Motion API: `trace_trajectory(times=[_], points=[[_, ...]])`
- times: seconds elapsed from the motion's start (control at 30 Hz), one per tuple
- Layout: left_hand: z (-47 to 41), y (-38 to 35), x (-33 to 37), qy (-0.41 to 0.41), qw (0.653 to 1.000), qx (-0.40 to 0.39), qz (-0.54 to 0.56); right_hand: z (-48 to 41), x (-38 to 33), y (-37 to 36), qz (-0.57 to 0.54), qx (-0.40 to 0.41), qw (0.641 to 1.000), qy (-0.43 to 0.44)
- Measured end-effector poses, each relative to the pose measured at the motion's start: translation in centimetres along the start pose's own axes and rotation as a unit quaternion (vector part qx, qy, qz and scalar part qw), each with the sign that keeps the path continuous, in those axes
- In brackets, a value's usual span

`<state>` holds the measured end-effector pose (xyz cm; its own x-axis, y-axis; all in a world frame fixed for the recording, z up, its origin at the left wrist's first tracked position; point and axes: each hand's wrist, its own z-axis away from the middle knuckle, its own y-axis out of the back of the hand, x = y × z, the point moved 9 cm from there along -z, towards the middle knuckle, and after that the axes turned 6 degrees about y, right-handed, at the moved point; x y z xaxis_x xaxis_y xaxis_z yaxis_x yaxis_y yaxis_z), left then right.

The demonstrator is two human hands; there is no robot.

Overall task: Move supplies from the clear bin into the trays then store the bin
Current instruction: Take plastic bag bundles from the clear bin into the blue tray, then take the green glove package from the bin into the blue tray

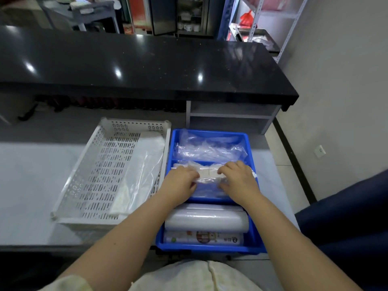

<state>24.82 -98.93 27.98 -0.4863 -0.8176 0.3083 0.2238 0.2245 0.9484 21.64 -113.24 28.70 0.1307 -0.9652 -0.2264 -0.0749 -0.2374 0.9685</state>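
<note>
A person's pale, creased garment [195, 276] fills the bottom edge, cut off by the frame, and two bare forearms reach forward from it over a blue plastic tray [255, 232] with three compartments, standing on a pale grey worktop [31, 175]. In the nearest compartment lie two rolls side by side: a printed roll [202, 238] whose red, orange and green label is too blurred to read, and behind it a smooth, milky roll of clear film [206, 221]. In the middle compartment both hands rest on a flat, clear-wrapped packet [209, 175] of white pieces; its lower part is hidden under the palms. The left hand [181, 182] lies palm down with fingers curled over the packet's left end, and the right hand [238, 179] does the same on the right end, thumbs tucked along the near edge, pressing rather than lifting as far as can be seen. The farthest compartment holds crumpled clear plastic bags [207, 149], glossy and wrinkled; what is inside them cannot be made out. Just left of the blue tray, touching or nearly so, sits a white plastic basket [98, 171] with slotted floor and perforated walls, holding flat clear bags [140, 175] along its right side. Beyond, a raised black speckled counter [136, 66] shines with light spots, with grey open shelves [231, 116] beneath its right end. Farther back are blurred metal racks [279, 19] and a red bag [246, 18]. No clear bin is in sight.
</note>
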Motion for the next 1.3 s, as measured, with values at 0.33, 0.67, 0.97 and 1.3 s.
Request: trace_trajectory(times=[0.33, 0.67, 0.97, 1.3], points=[[0.1, 1.6, -0.2, 0.034, 0.998, 0.023, -0.048, -2.7, -3.0, 1.8, -0.041, -0.011, 0.996, 0.078], [11.4, 11.3, -13.7, 0.250, 0.946, 0.208, -0.003, -7.7, -21.0, 2.1, -0.069, -0.018, 0.954, 0.290], [34.1, 15.2, -31.8, 0.436, 0.856, 0.275, -0.040, -6.2, -49.9, -3.9, -0.044, -0.030, 0.866, 0.498], [58.3, 14.7, -51.1, 0.575, 0.781, 0.244, -0.026, -1.7, -78.7, -15.6, -0.014, -0.115, 0.786, 0.607]])
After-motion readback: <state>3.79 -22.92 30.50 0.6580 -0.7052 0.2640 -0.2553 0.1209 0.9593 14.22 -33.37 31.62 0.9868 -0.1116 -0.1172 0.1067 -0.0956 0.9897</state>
